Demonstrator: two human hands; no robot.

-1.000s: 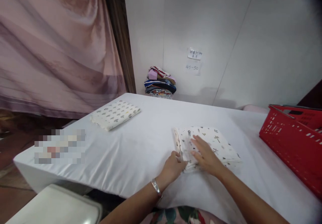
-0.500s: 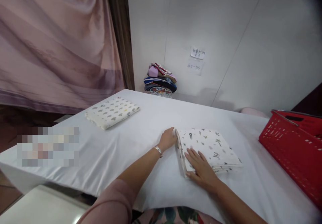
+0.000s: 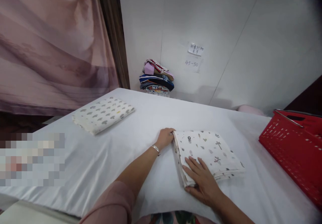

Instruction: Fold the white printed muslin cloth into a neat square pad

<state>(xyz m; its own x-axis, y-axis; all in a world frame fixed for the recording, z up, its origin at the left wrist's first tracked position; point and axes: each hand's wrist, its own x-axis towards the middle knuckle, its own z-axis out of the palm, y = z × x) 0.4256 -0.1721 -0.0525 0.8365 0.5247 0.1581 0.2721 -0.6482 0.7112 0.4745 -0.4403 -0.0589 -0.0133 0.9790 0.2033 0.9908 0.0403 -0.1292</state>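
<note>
A folded white cloth with small plant prints [image 3: 206,150] lies on the white-covered table [image 3: 151,116], right of centre. My left hand [image 3: 165,137], with a silver bracelet at the wrist, is at the cloth's far left corner, its fingers closed on that edge and the tips partly hidden. My right hand [image 3: 201,180] rests on the near left part of the cloth, palm down with the fingers spread. Another folded white cloth with grey heart-like prints [image 3: 104,115] lies farther left, touched by neither hand.
A red plastic basket [image 3: 291,146] with a metal handle stands at the right. Folded fabrics [image 3: 157,78] are stacked beyond the table by the wall. A pink curtain [image 3: 55,42] hangs at the left. Paper notes [image 3: 193,63] are on the wall. One item at the left is pixelated.
The view has shifted slightly, so the heart-print cloth and stack appear farther left. Both hands remain at the plant-print cloth, in nearly the same places on it.
</note>
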